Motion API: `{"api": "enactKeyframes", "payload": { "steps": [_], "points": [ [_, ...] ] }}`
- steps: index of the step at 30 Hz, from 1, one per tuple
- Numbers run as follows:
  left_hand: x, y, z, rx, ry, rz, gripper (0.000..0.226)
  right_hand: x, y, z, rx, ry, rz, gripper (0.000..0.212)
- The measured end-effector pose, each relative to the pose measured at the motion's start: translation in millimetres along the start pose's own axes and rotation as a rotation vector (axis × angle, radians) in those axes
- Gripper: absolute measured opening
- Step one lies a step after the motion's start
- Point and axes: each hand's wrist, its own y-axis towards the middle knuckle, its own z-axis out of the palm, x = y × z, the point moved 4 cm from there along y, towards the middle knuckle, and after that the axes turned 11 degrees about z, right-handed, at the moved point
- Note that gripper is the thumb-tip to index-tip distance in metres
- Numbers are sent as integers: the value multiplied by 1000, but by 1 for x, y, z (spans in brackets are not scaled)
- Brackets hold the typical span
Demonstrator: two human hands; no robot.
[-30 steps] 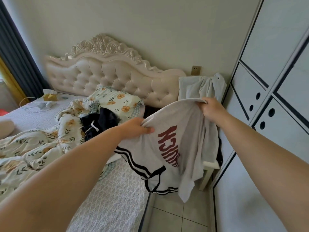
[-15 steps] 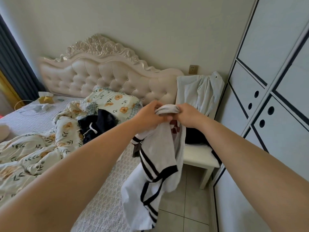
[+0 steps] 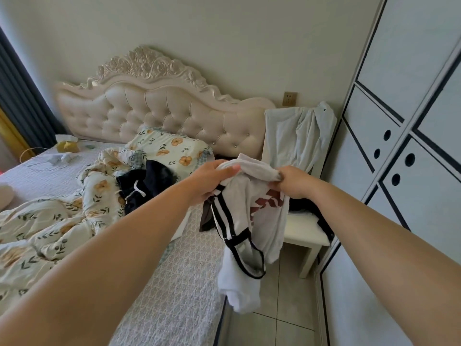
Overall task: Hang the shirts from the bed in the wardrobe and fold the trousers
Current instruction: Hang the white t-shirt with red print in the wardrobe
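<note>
Small bedroom, pale walls, and down the right side stands the wardrobe (image 3: 411, 71), doors closed, so nothing can go in yet. The bed (image 3: 179, 283) fills the left, with a flowered duvet (image 3: 50, 228) rumpled across it. On it lies a dark heap (image 3: 144, 186) that may be the trousers, though I cannot tell. A white chair (image 3: 303, 236) sits between bed and wardrobe, with a pale garment (image 3: 294, 136) draped over its back.

Now the action: a white shirt (image 3: 257, 221) with black stripes and red print hangs in the air over the gap between bed edge and chair, clear of the floor. The left hand (image 3: 212, 182) pinches its top edge, thumb on top. The right hand (image 3: 293, 182) is curled tight round a bunch of the same edge, close alongside. Held from the top like that, the cloth drops straight, which looks like sorting out the neck for hanging. No hanger is in sight.
</note>
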Motion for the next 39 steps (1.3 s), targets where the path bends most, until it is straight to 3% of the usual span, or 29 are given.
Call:
{"api": "enactKeyframes", "payload": {
  "steps": [4,6,8,11,12,14,16,18,21,24,27,29,31,33,34,36,37,39],
  "points": [
    [-23,13,13,30,450,170,22,23,-2,1,64,266,-172,95],
    [-31,18,19,14,489,217,18,40,-5,0,44,273,-272,110],
    [-35,21,22,-25,484,268,19,50,-6,1,16,240,-308,89],
    [-31,22,18,-130,380,314,28,51,-5,-1,-16,129,-276,18],
    [-27,19,17,-187,260,311,25,50,-5,-4,-37,101,-266,6],
    [-10,10,12,-261,15,231,23,47,-4,-12,-100,165,-244,14],
    [15,-1,12,-222,-96,111,32,41,-3,-22,-157,384,-183,25],
    [36,-12,19,-138,-93,32,34,34,-2,-28,-171,598,-103,25],
    [47,-14,26,-162,27,24,10,19,4,-31,-195,725,-12,20],
    [34,-7,22,-299,12,94,19,-5,4,-30,-232,675,134,40],
    [12,1,24,-279,230,203,21,-24,2,-22,-156,371,235,49],
    [0,5,33,-216,355,255,22,-21,-2,-15,-104,266,164,80],
    [-8,7,43,-157,431,273,23,-7,-8,-14,-147,201,-21,114],
    [-13,8,51,-101,531,286,19,11,-14,-9,-137,119,-194,105],
    [-15,9,54,-98,580,300,16,17,-15,-6,-95,103,-238,86],
    [-18,8,53,-159,639,318,20,23,-18,-3,-62,57,-227,22],
    [-18,6,51,-197,623,310,28,23,-19,-5,-87,58,-234,7],
    [-15,1,44,-214,555,299,38,22,-21,-8,-129,90,-249,31]
  ]
}}
